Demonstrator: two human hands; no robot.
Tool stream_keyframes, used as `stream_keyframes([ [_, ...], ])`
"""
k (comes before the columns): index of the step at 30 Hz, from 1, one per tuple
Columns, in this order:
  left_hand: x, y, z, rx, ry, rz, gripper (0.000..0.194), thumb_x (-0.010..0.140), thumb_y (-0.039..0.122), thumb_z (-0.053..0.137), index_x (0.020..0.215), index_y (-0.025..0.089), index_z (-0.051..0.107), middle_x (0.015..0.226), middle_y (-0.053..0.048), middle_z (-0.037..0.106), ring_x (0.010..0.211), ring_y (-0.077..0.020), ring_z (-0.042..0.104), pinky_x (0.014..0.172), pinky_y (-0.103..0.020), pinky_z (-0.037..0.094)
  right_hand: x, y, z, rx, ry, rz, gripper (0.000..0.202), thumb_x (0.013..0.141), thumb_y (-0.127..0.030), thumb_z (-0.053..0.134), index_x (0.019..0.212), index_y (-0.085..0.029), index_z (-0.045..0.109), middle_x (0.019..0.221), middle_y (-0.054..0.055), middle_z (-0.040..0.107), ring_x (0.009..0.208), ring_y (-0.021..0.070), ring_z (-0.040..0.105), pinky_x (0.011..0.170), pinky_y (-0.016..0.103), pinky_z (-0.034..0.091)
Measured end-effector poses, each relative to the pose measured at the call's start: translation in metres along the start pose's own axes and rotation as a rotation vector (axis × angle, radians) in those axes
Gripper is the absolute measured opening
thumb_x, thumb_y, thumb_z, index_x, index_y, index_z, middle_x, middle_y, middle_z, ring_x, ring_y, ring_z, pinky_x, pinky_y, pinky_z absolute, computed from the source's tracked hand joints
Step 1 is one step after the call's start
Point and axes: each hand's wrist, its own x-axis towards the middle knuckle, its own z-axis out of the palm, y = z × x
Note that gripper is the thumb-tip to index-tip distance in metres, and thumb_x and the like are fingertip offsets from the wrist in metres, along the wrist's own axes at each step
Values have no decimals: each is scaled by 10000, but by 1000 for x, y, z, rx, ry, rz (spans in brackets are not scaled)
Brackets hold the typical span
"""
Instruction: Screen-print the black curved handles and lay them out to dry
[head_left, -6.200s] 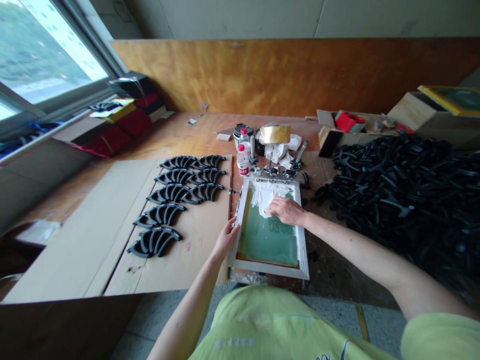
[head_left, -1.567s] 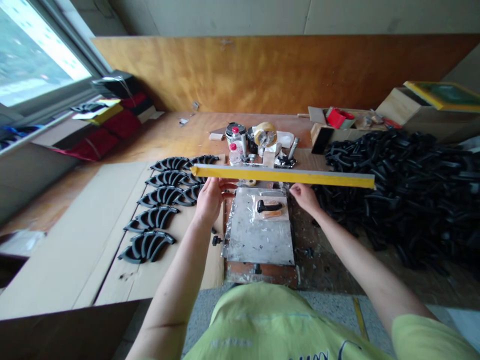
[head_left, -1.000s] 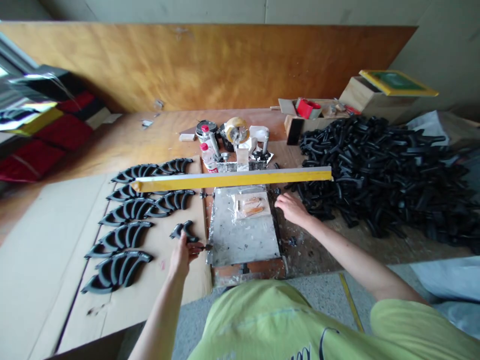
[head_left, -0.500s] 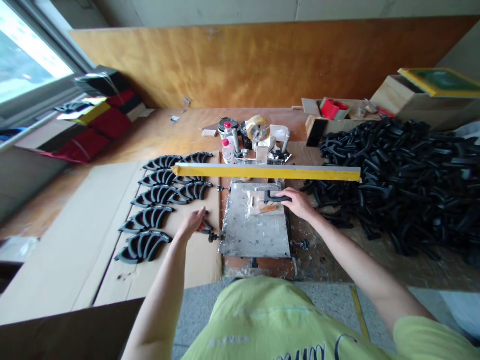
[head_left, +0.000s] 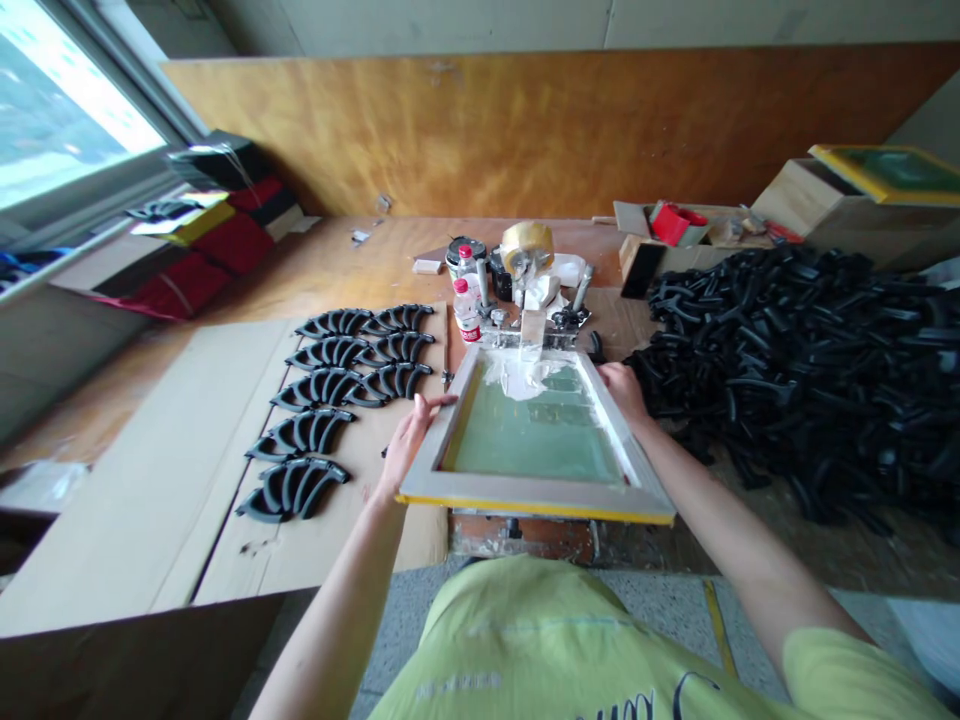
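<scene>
A screen-printing frame (head_left: 536, 492) with grey sides, a yellow front edge and green mesh lies lowered in front of me, its front edge tilted slightly up. White ink (head_left: 517, 378) is smeared across the far end of the mesh. My left hand (head_left: 409, 438) grips the frame's left side, a finger reaching over the rim. On the right side, my right hand (head_left: 624, 392) is closed at the frame's edge, its fingers partly hidden. A small dark end of something shows beside my left hand; I cannot tell if it is held. The metal plate underneath is mostly covered.
Rows of curved black handles (head_left: 307, 432) lie on cardboard (head_left: 172, 460) to the left. A large heap of black handles (head_left: 810, 370) fills the right side. Behind the frame stand bottles (head_left: 466, 310), a tape roll (head_left: 527, 248) and metal posts (head_left: 583, 287). An open box (head_left: 720, 225) sits at back right.
The frame has swung down from its raised, edge-on position over the plate. Both hands have moved to its sides. The black handle at my right hand is out of sight.
</scene>
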Motion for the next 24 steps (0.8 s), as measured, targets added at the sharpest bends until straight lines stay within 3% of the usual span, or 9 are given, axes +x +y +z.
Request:
stream_keyframes([
  [2, -6, -33, -11, 58, -28, -120, 585, 761, 619, 634, 1176, 209, 680, 764, -18, 677, 644, -167, 612, 529, -235, 454, 21, -4, -11, -5, 126, 57, 346, 904, -194, 437, 1162, -127, 656, 1076, 170, 621, 992, 288, 569, 900, 461, 453],
  [4, -6, -65, -14, 65, -27, -163, 722, 706, 554, 721, 1331, 222, 575, 750, 0, 668, 645, -157, 613, 541, -223, 457, 44, -24, -11, 1, 188, -33, 424, 855, -216, 567, 1274, -150, 578, 1232, 160, 548, 1103, 281, 536, 954, 423, 442],
  [6, -1, -90, -13, 55, -16, -184, 877, 670, 521, 758, 1433, 211, 456, 734, 12, 657, 633, -146, 614, 553, -217, 462, 65, -53, -2, -28, 136, -195, 529, 796, -205, 671, 1305, -158, 539, 1292, 150, 505, 1168, 279, 496, 989, 400, 420],
  [9, 8, -112, -11, 52, -3, -199, 913, 664, 531, 755, 1445, 184, 432, 746, 4, 663, 635, -138, 617, 574, -216, 470, 78, -87, 19, -141, -86, -283, 297, 819, -171, 644, 1114, -145, 628, 1072, 127, 617, 1038, 263, 548, 901, 367, 444],
  [13, 12, -119, -14, 88, 13, -192, 811, 672, 542, 746, 1362, 173, 533, 753, -1, 664, 663, -138, 619, 603, -217, 477, 53, -99, 33, -241, -223, -338, 136, 877, -146, 531, 924, -124, 656, 875, 121, 655, 876, 241, 573, 775, 329, 432],
  [16, 9, -116, -14, 67, 15, -195, 735, 683, 526, 743, 1314, 189, 578, 791, -6, 679, 682, -140, 626, 611, -215, 476, 24, -96, 23, -167, -282, -545, 170, 866, -101, 500, 878, -147, 663, 868, 97, 659, 889, 224, 565, 753, 305, 407],
  [19, 6, -111, -11, 39, 14, -191, 681, 687, 505, 747, 1273, 188, 607, 836, -18, 696, 693, -145, 630, 618, -217, 478, 14, -94, 10, -64, -388, -688, 173, 852, -100, 519, 823, -182, 668, 822, 56, 651, 850, 200, 559, 714, 284, 385],
  [21, 4, -107, -9, 28, 29, -191, 659, 676, 498, 755, 1239, 180, 626, 845, -24, 699, 679, -144, 627, 607, -216, 474, 16, -94, 8, -28, -396, -664, 140, 841, -123, 555, 792, -196, 664, 797, 37, 641, 821, 191, 553, 695, 277, 375],
  [24, 3, -104, -8, 28, 57, -200, 667, 654, 506, 768, 1214, 170, 634, 829, -27, 695, 640, -137, 612, 580, -216, 463, 15, -94, 15, -28, -279, -580, 154, 842, -106, 546, 821, -188, 674, 850, 56, 641, 875, 206, 544, 727, 288, 388],
])
